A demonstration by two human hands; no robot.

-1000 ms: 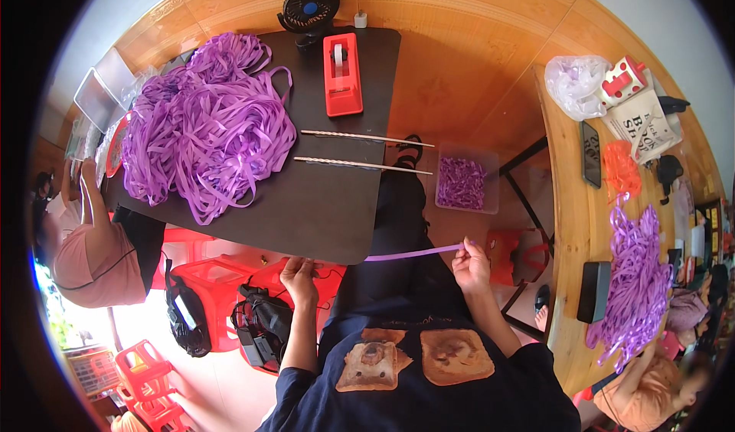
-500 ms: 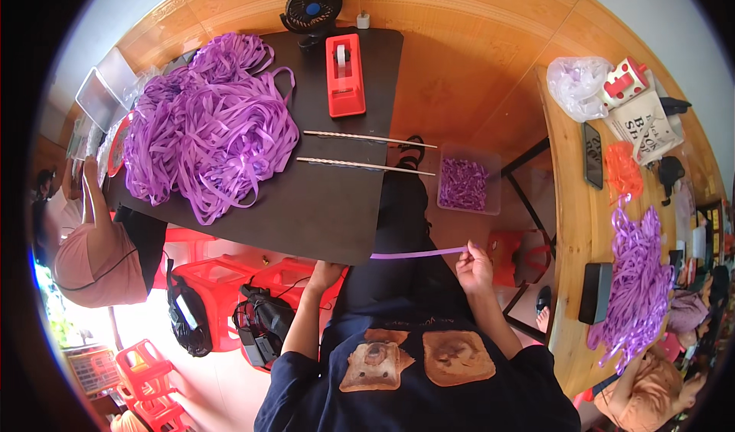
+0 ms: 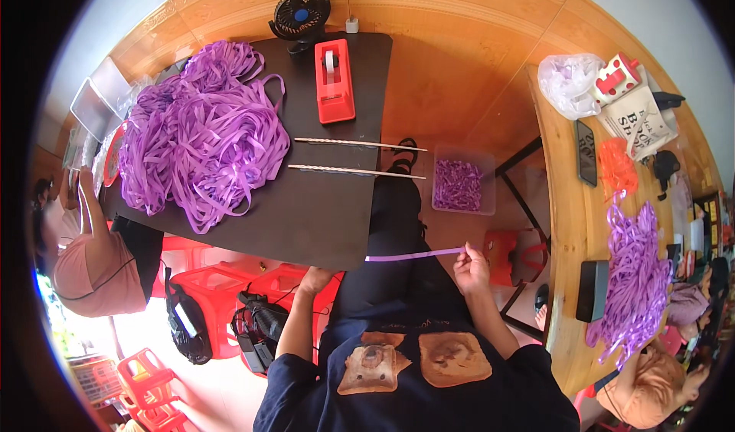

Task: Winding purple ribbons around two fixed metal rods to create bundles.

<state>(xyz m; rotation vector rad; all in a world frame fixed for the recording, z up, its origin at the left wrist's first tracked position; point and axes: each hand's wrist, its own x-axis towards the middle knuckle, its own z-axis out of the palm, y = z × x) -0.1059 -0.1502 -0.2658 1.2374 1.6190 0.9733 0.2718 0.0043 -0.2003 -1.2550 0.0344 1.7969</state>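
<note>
Over my lap, my right hand [image 3: 471, 270] pinches the end of a narrow purple ribbon [image 3: 417, 255] between thumb and fingers. The ribbon stretches left, nearly straight, to the front edge of the dark table [image 3: 329, 218], where it goes out of sight. At that same edge is my left hand [image 3: 315, 280]; its fingers are hidden beneath the tabletop, so what it holds does not show. Two pale twisted sticks [image 3: 360, 143] lie side by side on the table, their right ends past its edge. A large tangled heap of purple ribbon [image 3: 207, 137] covers the table's left part.
A red tape dispenser [image 3: 334, 84] and a black fan [image 3: 300, 16] stand at the back. Right of my legs, a clear bin [image 3: 465, 208] holds short purple pieces. A wooden table [image 3: 563, 241] bears more ribbon and a phone [image 3: 586, 153]. Red stools [image 3: 218, 279] and a person [image 3: 96, 271] are left.
The whole view has shifted slightly, so the table and its contents sit a little further left and lower. My right hand still pinches the ribbon; both hands have hardly moved.
</note>
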